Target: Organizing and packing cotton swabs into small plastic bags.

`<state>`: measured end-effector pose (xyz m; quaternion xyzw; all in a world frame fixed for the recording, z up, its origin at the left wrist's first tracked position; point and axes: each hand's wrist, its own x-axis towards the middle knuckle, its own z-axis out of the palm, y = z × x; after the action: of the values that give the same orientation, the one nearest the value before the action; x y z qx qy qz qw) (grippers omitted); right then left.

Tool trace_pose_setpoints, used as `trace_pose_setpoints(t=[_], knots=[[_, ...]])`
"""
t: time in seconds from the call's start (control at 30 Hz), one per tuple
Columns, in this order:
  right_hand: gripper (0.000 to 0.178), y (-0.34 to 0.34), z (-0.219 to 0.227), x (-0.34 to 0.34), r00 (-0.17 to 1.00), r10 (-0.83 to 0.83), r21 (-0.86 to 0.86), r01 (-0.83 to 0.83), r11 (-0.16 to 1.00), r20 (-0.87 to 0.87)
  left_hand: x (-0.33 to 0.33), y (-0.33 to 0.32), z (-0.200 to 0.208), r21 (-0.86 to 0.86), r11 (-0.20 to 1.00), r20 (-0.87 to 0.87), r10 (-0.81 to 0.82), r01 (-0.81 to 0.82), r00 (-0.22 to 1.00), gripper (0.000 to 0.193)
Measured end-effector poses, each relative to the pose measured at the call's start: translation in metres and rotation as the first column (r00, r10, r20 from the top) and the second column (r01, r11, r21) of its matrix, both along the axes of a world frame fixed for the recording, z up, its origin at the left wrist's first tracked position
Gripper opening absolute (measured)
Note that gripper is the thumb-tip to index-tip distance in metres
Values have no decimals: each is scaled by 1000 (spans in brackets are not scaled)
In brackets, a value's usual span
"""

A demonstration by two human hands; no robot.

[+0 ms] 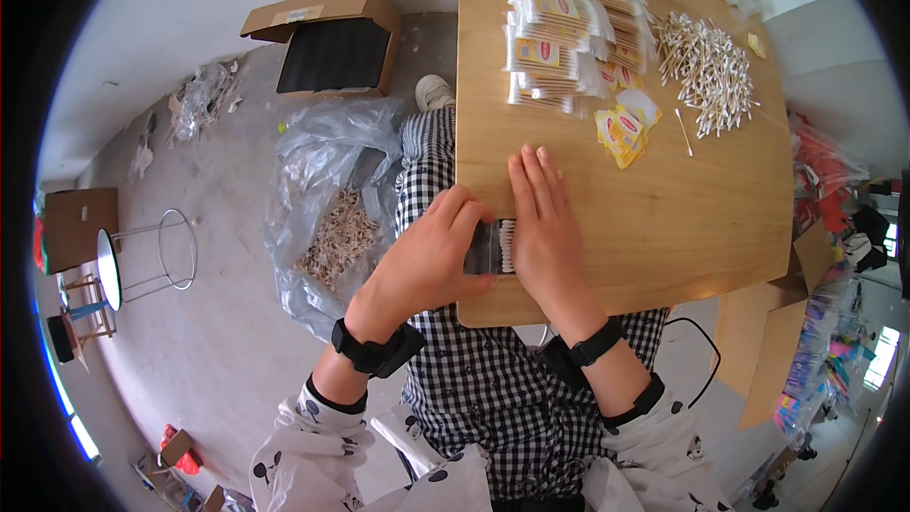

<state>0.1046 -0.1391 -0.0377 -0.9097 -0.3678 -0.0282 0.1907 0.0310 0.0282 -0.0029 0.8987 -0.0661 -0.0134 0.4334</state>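
Observation:
At the table's left edge, my left hand [429,245] curls its thumb and fingers around a clear plastic packet [483,251], which looks dark where it is see-through. A neat row of cotton swabs [507,246] shows at the packet's right side, tips stacked one above another. My right hand [545,228] lies flat, fingers straight and close together, its edge against the swabs; part of the row is hidden under it. Farther up the table are small yellow printed cards [621,136], one loose cotton swab [684,132] and a large pile of loose swabs [706,71].
Stacks of filled swab packets [555,24] stand at the far side of the wooden table [701,218]. Left on the floor, a big clear bag [313,152] holds many swabs. Beyond it sits an open cardboard box [332,47]. A stool [142,261] stands farther left.

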Motion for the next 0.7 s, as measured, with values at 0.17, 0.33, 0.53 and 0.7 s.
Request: trace_pose_setpoints(t=[0.17, 0.33, 0.53, 0.7], knots=[[58, 12, 2, -5, 1000, 13, 8, -13, 1000, -14, -2, -1, -6, -30, 999, 100, 16, -13, 995, 62], [58, 18, 1, 2, 999, 31, 22, -32, 999, 14, 1, 4, 1, -9, 1000, 62, -25, 25, 998, 63], [57, 19, 0, 2, 999, 43, 28, -44, 999, 23, -2, 5, 3, 35, 999, 18, -17, 16, 1000, 63], [57, 18, -2, 0, 999, 34, 36, -34, 999, 9, -6, 2, 1, 74, 996, 84, 48, -54, 995, 60]])
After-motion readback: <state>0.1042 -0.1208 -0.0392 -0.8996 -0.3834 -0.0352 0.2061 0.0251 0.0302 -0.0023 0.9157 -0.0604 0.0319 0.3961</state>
